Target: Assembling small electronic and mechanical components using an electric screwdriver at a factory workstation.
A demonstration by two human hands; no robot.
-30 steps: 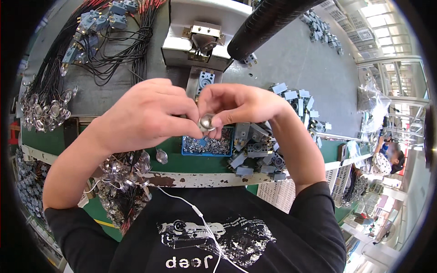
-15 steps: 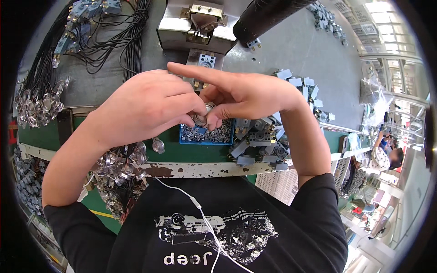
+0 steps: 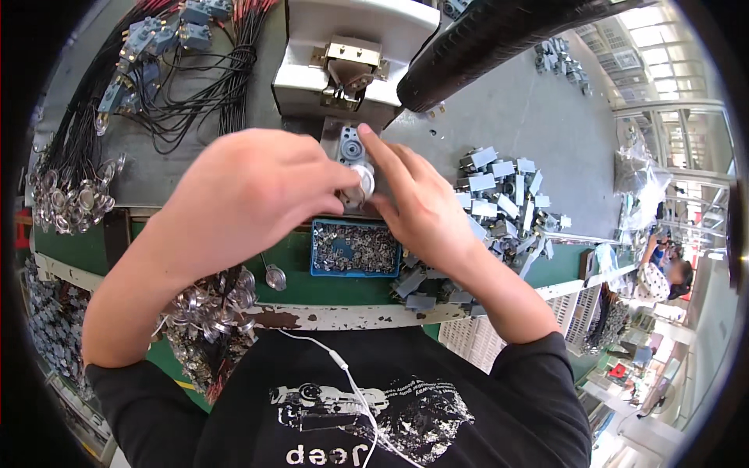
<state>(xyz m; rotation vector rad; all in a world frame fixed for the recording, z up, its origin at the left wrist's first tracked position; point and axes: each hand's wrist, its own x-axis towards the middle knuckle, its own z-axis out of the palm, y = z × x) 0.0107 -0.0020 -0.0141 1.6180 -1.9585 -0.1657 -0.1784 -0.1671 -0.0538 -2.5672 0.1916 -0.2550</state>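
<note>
My left hand (image 3: 250, 195) and my right hand (image 3: 417, 207) meet above the bench, both pinching a small round silver metal disc part (image 3: 363, 183). Right behind the part a grey plastic block (image 3: 349, 146) sits on the fixture of a white press machine (image 3: 351, 54). My right index finger stretches up beside that grey block. Below my fingers lies a small blue tray (image 3: 317, 269) filled with tiny metal pieces.
A heap of grey plastic housings (image 3: 499, 195) lies at my right. Wired black cables with blue-grey switches (image 3: 164, 70) spread at the upper left, and shiny disc parts on wires (image 3: 207, 308) pile at the lower left. A black ribbed hose (image 3: 499, 35) crosses the top. Another person (image 3: 663, 273) sits far right.
Both hands moved upward and away from my body, carrying the silver disc part from over the blue tray to the grey block at the press fixture.
</note>
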